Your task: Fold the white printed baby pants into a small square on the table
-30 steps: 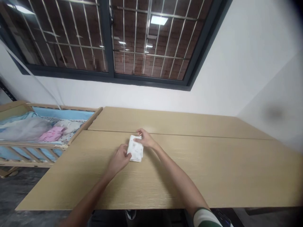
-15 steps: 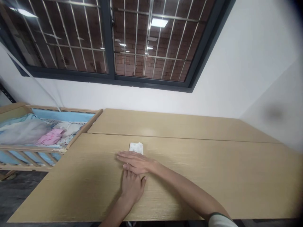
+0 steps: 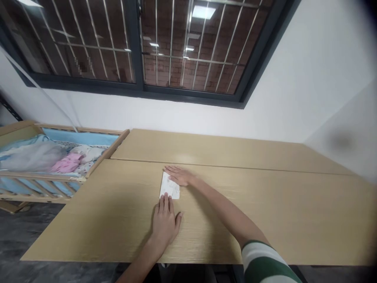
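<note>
A small flat white piece (image 3: 170, 188), folded cloth or paper with faint marks, lies on the wood-coloured table (image 3: 250, 216). My left hand (image 3: 165, 220) rests flat on the tabletop, its fingertips on the piece's near edge and its thumb out to the side. Across the far right corner of the piece lies my right hand (image 3: 179, 175), palm down with fingers stretched to the left. That corner is hidden under it. Both hands are open, and neither grips anything.
A wooden crib (image 3: 59, 179) with blue lining stands left of the table, holding a pink cloth (image 3: 68, 162) and other bedding. A second tabletop (image 3: 220, 151) adjoins the far edge. Behind it is a white wall (image 3: 277, 118) with a dark-framed barred window (image 3: 188, 97).
My right hand has moved away from me, off my left hand and to the far end of the white piece. More of the white piece now shows. My left hand has barely moved.
</note>
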`<state>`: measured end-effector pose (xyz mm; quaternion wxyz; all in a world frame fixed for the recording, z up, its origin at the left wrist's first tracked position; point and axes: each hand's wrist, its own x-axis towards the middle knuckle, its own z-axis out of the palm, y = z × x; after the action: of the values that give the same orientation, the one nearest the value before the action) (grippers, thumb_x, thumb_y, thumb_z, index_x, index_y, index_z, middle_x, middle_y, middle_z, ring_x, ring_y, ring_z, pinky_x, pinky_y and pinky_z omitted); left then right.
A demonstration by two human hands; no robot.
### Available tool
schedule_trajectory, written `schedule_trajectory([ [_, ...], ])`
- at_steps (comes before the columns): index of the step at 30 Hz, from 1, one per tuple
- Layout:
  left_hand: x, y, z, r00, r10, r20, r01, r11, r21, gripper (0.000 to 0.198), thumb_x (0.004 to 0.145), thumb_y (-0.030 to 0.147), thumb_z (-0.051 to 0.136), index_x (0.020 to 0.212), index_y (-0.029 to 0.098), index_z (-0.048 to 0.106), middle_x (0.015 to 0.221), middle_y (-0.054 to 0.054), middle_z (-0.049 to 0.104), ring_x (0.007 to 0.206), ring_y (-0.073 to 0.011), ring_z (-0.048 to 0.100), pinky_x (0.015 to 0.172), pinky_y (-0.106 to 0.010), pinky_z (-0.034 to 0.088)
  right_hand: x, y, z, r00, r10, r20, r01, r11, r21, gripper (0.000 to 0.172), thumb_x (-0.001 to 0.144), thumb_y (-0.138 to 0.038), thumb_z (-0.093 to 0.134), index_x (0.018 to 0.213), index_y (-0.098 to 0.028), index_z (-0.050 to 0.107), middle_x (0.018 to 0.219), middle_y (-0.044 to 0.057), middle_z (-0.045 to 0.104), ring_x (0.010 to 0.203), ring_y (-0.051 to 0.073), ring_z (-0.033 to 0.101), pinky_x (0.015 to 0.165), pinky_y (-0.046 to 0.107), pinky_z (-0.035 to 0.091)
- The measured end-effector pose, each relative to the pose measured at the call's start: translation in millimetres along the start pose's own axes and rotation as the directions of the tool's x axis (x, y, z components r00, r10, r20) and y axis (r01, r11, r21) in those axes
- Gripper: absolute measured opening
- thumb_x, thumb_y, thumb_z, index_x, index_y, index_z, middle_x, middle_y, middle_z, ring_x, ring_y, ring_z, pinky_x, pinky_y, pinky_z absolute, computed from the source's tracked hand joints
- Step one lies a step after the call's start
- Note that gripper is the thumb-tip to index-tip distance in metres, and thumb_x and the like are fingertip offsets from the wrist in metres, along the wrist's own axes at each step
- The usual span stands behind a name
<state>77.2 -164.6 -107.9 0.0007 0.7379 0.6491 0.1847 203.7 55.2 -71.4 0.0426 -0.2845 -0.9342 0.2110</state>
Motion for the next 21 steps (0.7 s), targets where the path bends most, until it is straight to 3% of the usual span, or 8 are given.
schedule_trajectory([
  [3, 19.9, -19.4, -18.5, 0.993, -0.006, 0.116, 0.021, 0.992, -0.123, 0.047, 0.100, 0.039, 0.045, 0.137, 0.013, 0.061, 0.148, -0.018, 0.056, 0.135, -0.0318, 0.053, 0.108, -0.042, 0.044, -5.3, 0.9, 5.3, 0.995, 0.005, -0.098, -0.005, 1.000, -0.005, 0.063, 0.107, -0.054, 0.033, 0.163, -0.023, 0.033, 0.169, 0.006, 0.027, 0.157, 0.024, 0.022, 0.129, 0.041, 0.011],
  [5, 37.8, -39.9, -31.6, 0.988, -0.048, 0.146, 0.071, 0.985, -0.159, 0.040, 0.103, 0.039, 0.040, 0.126, 0.019, 0.066, 0.133, -0.013, 0.067, 0.123, -0.0261, 0.061, 0.103, -0.036, 0.046, -13.6, -2.9, 9.6, 0.968, 0.087, -0.236, -0.088, 0.996, 0.010, 0.061, 0.108, -0.051, 0.033, 0.162, -0.023, 0.034, 0.168, 0.009, 0.031, 0.155, 0.026, 0.026, 0.127, 0.044, 0.016],
  [9, 68.8, -71.4, -42.9, 0.968, -0.195, 0.155, 0.212, 0.972, -0.100, 0.040, 0.102, 0.045, 0.042, 0.110, 0.014, 0.067, 0.115, -0.018, 0.071, 0.113, -0.0321, 0.065, 0.097, -0.041, 0.047, -27.7, -13.0, 15.8, 0.799, 0.312, -0.513, -0.234, 0.949, 0.211, 0.050, 0.104, -0.040, 0.047, 0.148, -0.018, 0.050, 0.146, 0.017, 0.053, 0.138, 0.029, 0.046, 0.117, 0.047, 0.032],
  [11, 80.6, -72.8, -39.4, 0.954, -0.230, 0.190, 0.248, 0.966, -0.075, 0.040, 0.100, 0.046, 0.045, 0.105, 0.012, 0.066, 0.111, -0.021, 0.071, 0.109, -0.0352, 0.066, 0.094, -0.043, 0.047, -29.6, -17.9, 18.1, 0.777, 0.350, -0.523, -0.224, 0.931, 0.290, 0.039, 0.097, -0.034, 0.060, 0.132, -0.017, 0.061, 0.130, 0.015, 0.061, 0.125, 0.027, 0.054, 0.111, 0.044, 0.038],
  [13, 91.3, -66.2, -33.9, 0.945, -0.235, 0.227, 0.257, 0.964, -0.072, 0.038, 0.099, 0.044, 0.046, 0.103, 0.012, 0.065, 0.112, -0.023, 0.070, 0.108, -0.0355, 0.066, 0.091, -0.042, 0.047, -28.3, -23.2, 20.3, 0.793, 0.362, -0.490, -0.221, 0.921, 0.322, 0.027, 0.090, -0.028, 0.069, 0.115, -0.018, 0.068, 0.115, 0.010, 0.064, 0.114, 0.024, 0.058, 0.104, 0.039, 0.043],
  [17, 100.4, -57.3, -37.8, 0.936, -0.189, 0.298, 0.242, 0.958, -0.152, 0.030, 0.098, 0.038, 0.044, 0.095, 0.016, 0.064, 0.103, -0.017, 0.073, 0.097, -0.0278, 0.069, 0.081, -0.034, 0.047, -24.7, -43.4, 26.7, 0.781, 0.449, -0.435, -0.288, 0.876, 0.387, 0.020, 0.083, -0.017, 0.070, 0.102, -0.016, 0.063, 0.099, 0.005, 0.061, 0.091, 0.018, 0.057, 0.083, 0.030, 0.047],
  [19, 87.1, -69.6, -53.8, 0.936, -0.135, 0.326, 0.213, 0.952, -0.219, 0.032, 0.097, 0.041, 0.043, 0.086, 0.019, 0.062, 0.091, -0.011, 0.073, 0.085, -0.0236, 0.068, 0.073, -0.030, 0.046, -25.9, -65.4, 31.9, 0.786, 0.480, -0.390, -0.315, 0.853, 0.415, 0.019, 0.081, -0.016, 0.069, 0.099, -0.016, 0.061, 0.088, 0.001, 0.059, 0.077, 0.014, 0.054, 0.070, 0.025, 0.044],
  [21, 56.4, -95.7, -76.8, 0.938, -0.064, 0.341, 0.173, 0.938, -0.299, 0.039, 0.095, 0.051, 0.043, 0.076, 0.021, 0.059, 0.081, -0.005, 0.070, 0.076, -0.0210, 0.065, 0.067, -0.028, 0.046, -29.0, -98.6, 39.2, 0.831, 0.458, -0.314, -0.300, 0.846, 0.440, 0.018, 0.079, -0.022, 0.074, 0.091, -0.017, 0.061, 0.076, -0.004, 0.055, 0.065, 0.011, 0.050, 0.058, 0.022, 0.037],
])
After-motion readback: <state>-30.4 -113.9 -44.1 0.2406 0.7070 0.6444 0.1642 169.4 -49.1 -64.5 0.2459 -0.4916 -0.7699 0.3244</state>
